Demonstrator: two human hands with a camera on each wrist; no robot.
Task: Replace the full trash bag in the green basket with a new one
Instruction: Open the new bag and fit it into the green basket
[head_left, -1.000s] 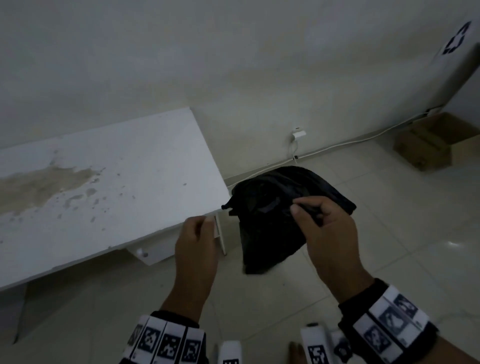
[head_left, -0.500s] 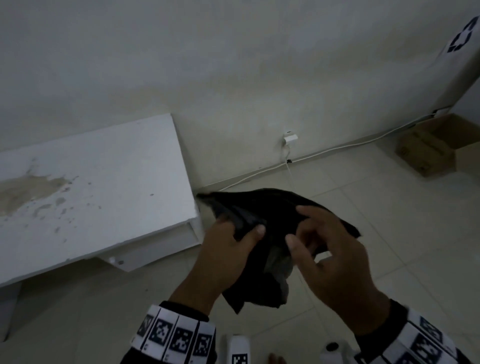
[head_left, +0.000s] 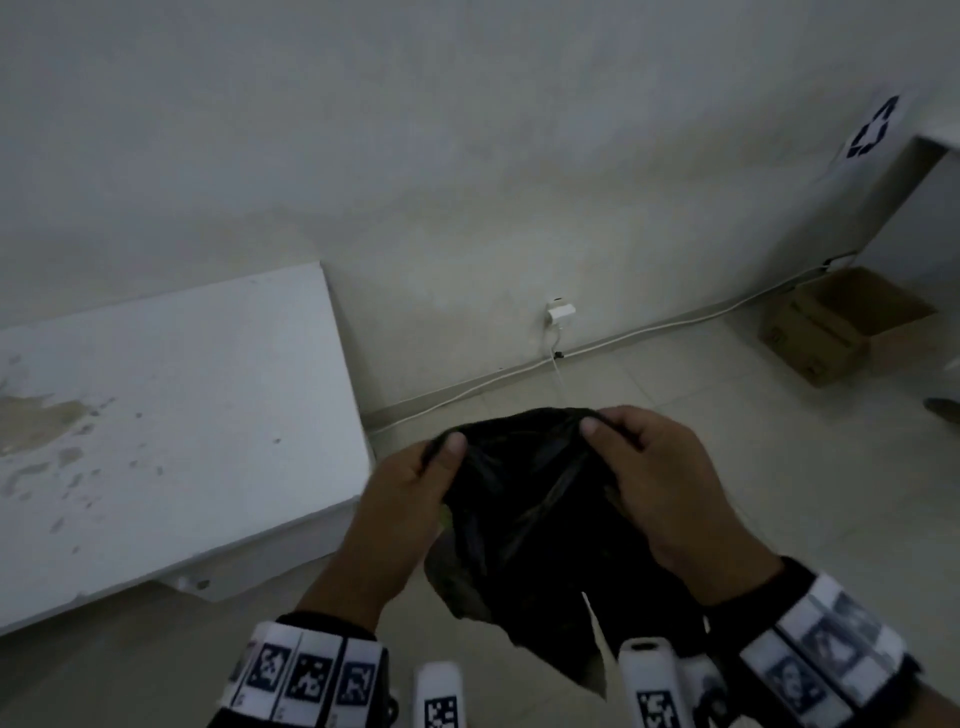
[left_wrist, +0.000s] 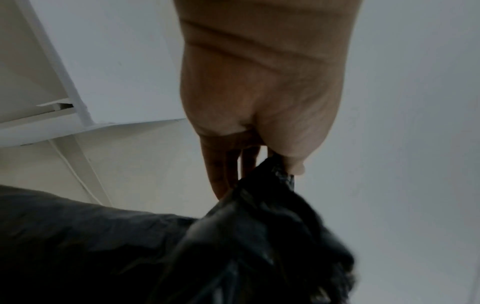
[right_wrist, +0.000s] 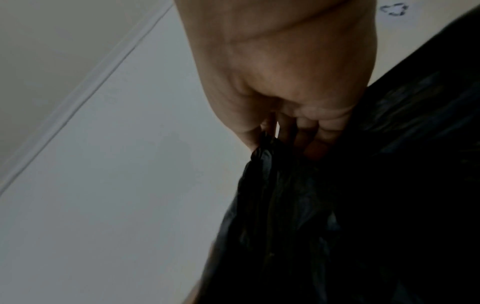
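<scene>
A crumpled black trash bag (head_left: 524, 519) hangs in the air between my two hands, above the floor. My left hand (head_left: 415, 483) pinches the bag's upper left edge between thumb and fingers. My right hand (head_left: 644, 467) pinches the upper right edge the same way. The left wrist view shows my left hand (left_wrist: 259, 144) with the black trash bag (left_wrist: 259, 236) held at its fingertips. Seen from the right wrist, my right hand (right_wrist: 285, 92) has its fingers curled into the black trash bag (right_wrist: 337, 205). The green basket is not in view.
A white table (head_left: 171, 415) with brown stains stands at the left, its corner close to my left hand. A white cable (head_left: 649, 332) runs along the wall base from a plug (head_left: 560, 313). An open cardboard box (head_left: 841, 322) sits on the tiled floor at the far right.
My left hand came in from beside the table and took hold of the bag. Both hands now pinch its top edge, spread apart, and the bag hangs lower toward me.
</scene>
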